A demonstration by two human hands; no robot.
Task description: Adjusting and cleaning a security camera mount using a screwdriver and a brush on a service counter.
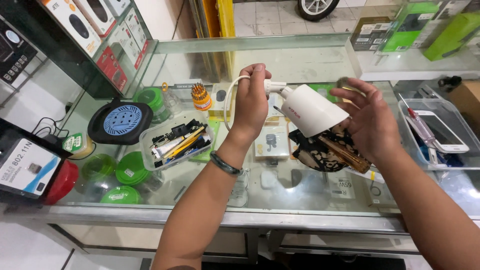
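A white bullet-shaped security camera (312, 110) with a white cable (229, 100) hangs over the glass counter (200, 195). My left hand (251, 102) is closed around the camera's rear stem, where the cable leaves it. My right hand (367, 120) cups the camera's front end. Its fingers also hold a black-and-cream patterned cloth (315, 150) and a screwdriver with an amber see-through handle (347, 156) beneath the camera. A dark bracelet (225, 164) circles my left wrist.
A clear tub of tools (175, 142) lies left of my forearm, beside a black and blue cable reel (120, 121), green round lids (131, 169) and an orange bit holder (201, 97). A clear tray with a white phone (442, 132) sits at right. Boxed goods line the shelves.
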